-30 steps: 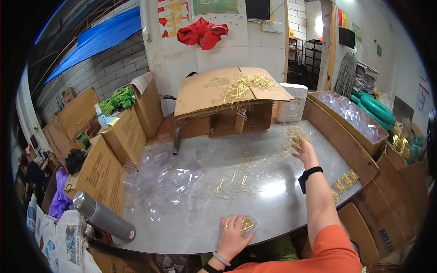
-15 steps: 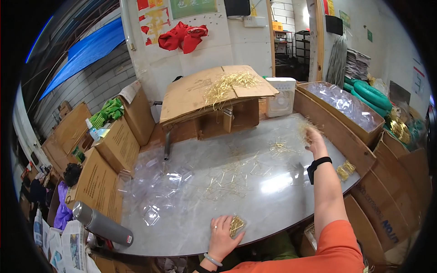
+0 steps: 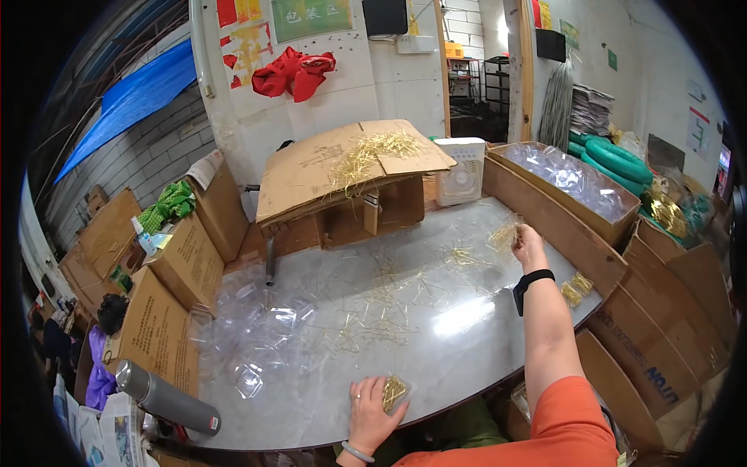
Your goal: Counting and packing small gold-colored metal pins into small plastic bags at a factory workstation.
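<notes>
**A:** What's in the containers?

**B:** The long cardboard tray (image 3: pixel 580 218) along the far right edge is filled with crinkly clear plastic. A clear plastic shell (image 3: pixel 394 391) at the near edge holds a small bundle of thin gold pins. More empty clear shells (image 3: pixel 257 335) lie heaped on the left of the worktop (image 3: pixel 467 342), glossy and crumpled-looking. Brown cardboard boxes (image 3: pixel 167 303) stand along the left edge.

**A:** And the hands?

**B:** The left hand (image 3: pixel 371 412) lies flat, fingers spread, pressing on the shell with the pins. The right hand (image 3: pixel 527 243) is stretched far out, fingers pinched on a tuft of gold pins (image 3: pixel 504 233) just above the worktop.

**A:** Where are the rest of the pins?

**B:** Scattered loose pins (image 3: pixel 381 303) lie across the middle of the smooth, pale, marbled slab, which shines under the light. Another pile (image 3: pixel 373 152) sits on a tilted cardboard sheet (image 3: pixel 311 167) at the back. A grey metal flask (image 3: pixel 167 398) lies on its side at the near left corner.
</notes>
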Demonstrator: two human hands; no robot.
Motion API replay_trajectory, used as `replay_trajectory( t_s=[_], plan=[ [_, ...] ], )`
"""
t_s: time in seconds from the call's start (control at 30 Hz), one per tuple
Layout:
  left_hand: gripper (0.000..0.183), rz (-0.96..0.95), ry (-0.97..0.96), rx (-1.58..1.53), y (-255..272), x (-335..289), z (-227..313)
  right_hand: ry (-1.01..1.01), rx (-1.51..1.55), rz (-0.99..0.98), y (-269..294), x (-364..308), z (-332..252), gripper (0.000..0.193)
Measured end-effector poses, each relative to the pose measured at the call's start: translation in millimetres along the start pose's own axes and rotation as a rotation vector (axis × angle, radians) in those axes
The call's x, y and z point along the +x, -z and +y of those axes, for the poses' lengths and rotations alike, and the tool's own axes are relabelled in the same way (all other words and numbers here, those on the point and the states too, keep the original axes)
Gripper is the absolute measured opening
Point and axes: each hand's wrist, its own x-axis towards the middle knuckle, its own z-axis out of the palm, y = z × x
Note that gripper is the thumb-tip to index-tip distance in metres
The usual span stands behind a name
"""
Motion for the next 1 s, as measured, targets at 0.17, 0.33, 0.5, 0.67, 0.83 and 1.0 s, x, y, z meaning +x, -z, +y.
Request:
replay_trajectory(
  t_s=[0.17,0.33,0.5,0.67,0.83,1.0],
  plan=[
    [0.07,-0.003,0.015,0.011,0,-4,-5,-0.178,0.345,0.098,-19,-32,30,0.008],
    [0.069,-0.018,-0.01,-0.007,1,1,1,0.009,0.782,-0.03,0,-28,50,0.027],
    [0.069,0.002,-0.015,0.002,-4,-2,-4,-0.241,1.024,0.03,-21,-34,70,0.042],
    [0.067,0.01,0.013,0.004,3,-6,-10,-0.13,0.95,-0.248,-47,-45,73,0.025],
    [0.067,-0.031,-0.023,-0.042,-3,7,4,-0.211,0.175,-0.068,-16,14,48,0.012],
    [0.066,-0.001,0.02,0.02,8,-4,-6,-0.236,-0.027,-0.502,-85,-73,23,0.029]
  ],
)
